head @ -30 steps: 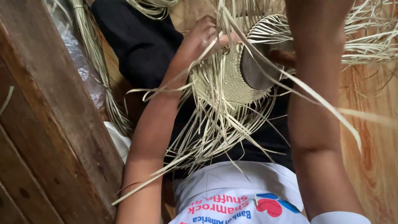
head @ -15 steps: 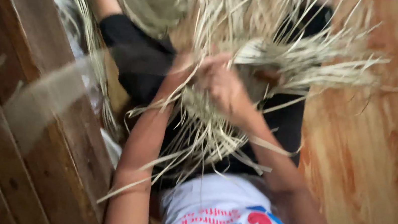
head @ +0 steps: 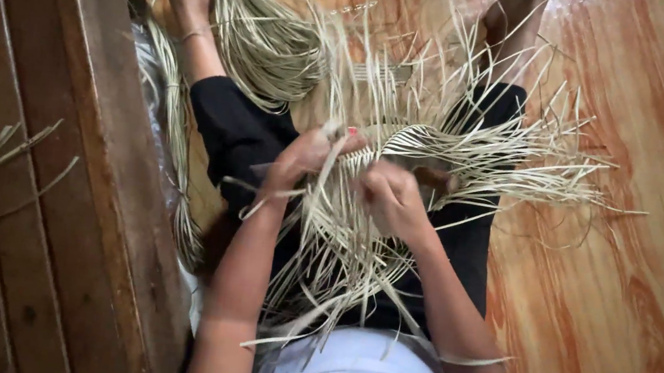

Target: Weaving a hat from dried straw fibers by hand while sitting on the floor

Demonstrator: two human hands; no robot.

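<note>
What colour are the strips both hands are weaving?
Pale straw-yellow strips, held by left hand and right hand; head view.

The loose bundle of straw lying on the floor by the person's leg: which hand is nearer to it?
Left. The left hand is just below the loose bundle; the right hand is farther off, across the woven piece.

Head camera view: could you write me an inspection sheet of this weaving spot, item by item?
Surface: glossy orange-brown wooden floor; the person sits on it, legs stretched out in black trousers.
Job's things: half-woven piece of pale flat straw strips on the lap, loose ends fanning out all round.
Clutter: bundle of pale loose straw strands beside the left leg; clear plastic sheet under it.
Hands: left hand and right hand both have fingers closed on strips at the weave's edge.
Cables: nothing seen.
Surroundings: dark wooden plank wall on the left, stray straws against it.
</note>
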